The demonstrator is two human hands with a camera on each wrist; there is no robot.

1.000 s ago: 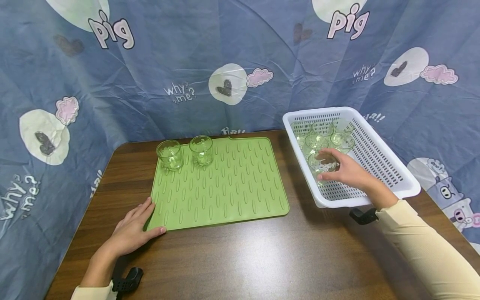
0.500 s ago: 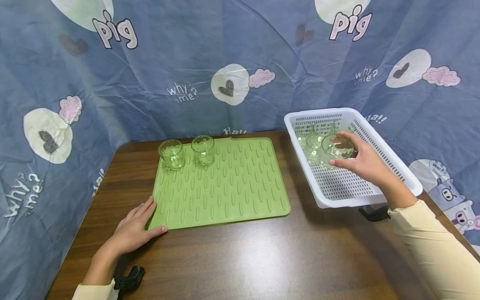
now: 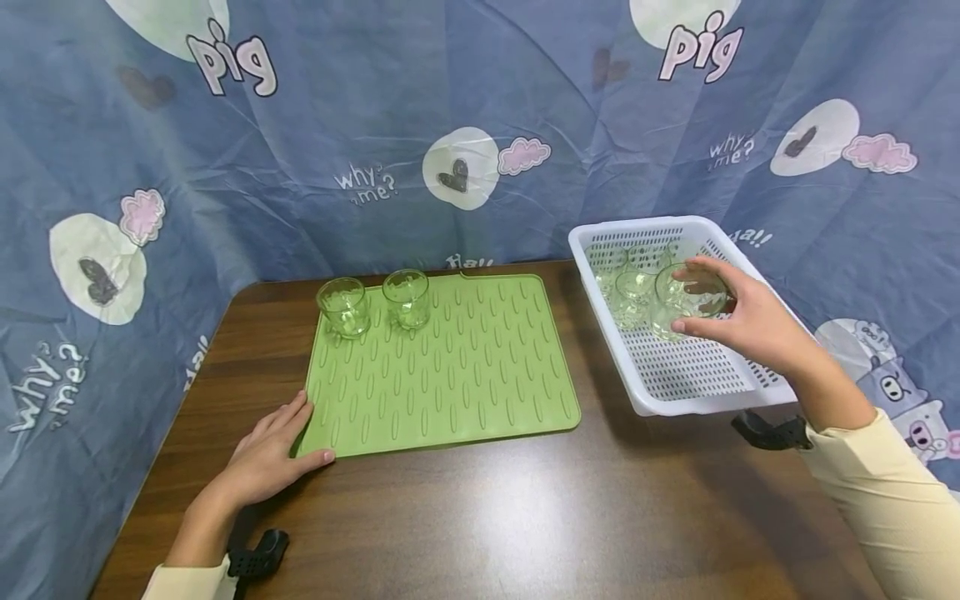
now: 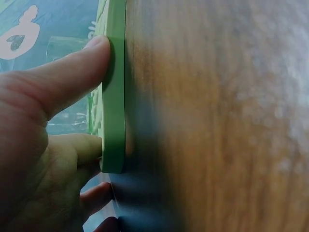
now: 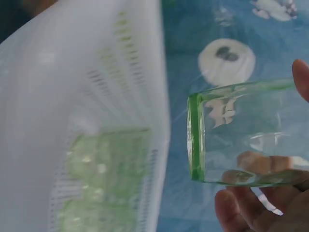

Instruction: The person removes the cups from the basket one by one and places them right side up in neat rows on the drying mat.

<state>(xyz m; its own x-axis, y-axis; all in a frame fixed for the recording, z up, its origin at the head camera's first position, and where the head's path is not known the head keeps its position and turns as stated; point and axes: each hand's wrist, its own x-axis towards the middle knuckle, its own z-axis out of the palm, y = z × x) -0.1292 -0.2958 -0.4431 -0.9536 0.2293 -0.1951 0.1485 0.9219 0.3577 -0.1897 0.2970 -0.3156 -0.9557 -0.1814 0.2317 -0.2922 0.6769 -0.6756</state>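
My right hand (image 3: 761, 325) grips a clear green-tinted drinking glass (image 3: 675, 321) over the white basket (image 3: 645, 404). In the right wrist view, this glass (image 5: 246, 130) shows above the basket wall, thumb on one side and fingers on the other. Several similar glasses (image 3: 632, 287) stand at the basket's far left, partly hidden by the held one. At the green mat's (image 3: 450, 375) near left corner lies my left hand (image 3: 266, 458), fingers spread, thumb touching the front edge. Two glasses, a left one (image 3: 345, 315) and a right one (image 3: 407, 307), stand upright on the mat's far left.
The wooden table (image 3: 480, 525) holds the mat at left and the slatted basket at right. Behind it hangs a blue printed cloth (image 3: 375, 100). A strip of table (image 3: 577, 333) separates mat from basket.
My right hand has lifted the glass up from the basket's glasses and shifted it right and slightly back. My left hand stays at the mat's corner.
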